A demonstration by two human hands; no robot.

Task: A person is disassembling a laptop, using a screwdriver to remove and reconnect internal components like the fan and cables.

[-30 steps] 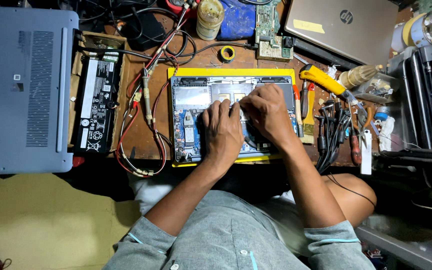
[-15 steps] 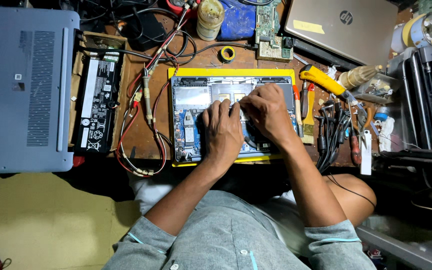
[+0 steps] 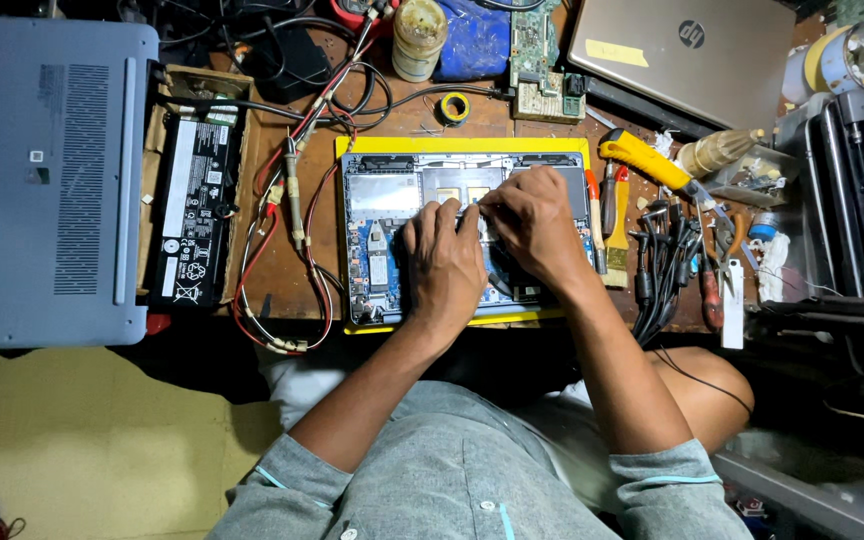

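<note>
An opened laptop [image 3: 382,215] with its circuit board bare lies on a yellow mat [image 3: 352,150] in the middle of the bench. My left hand [image 3: 442,265] rests flat on the board, fingers pointing away from me. My right hand [image 3: 532,225] sits beside it, fingertips pinched together near the board's upper middle. Whether those fingers grip a small part or tool is hidden. Both hands touch at the fingertips and cover the middle of the board.
A grey laptop cover [image 3: 47,180] and black battery [image 3: 192,215] lie left. Red and black probe leads [image 3: 292,200] run beside the mat. A yellow-handled knife [image 3: 642,160], screwdrivers and pliers [image 3: 672,260] lie right. A closed laptop [image 3: 687,55] and jar [image 3: 420,38] sit behind.
Both hands stay on the board in nearly the same place; only the fingertips shift slightly.
</note>
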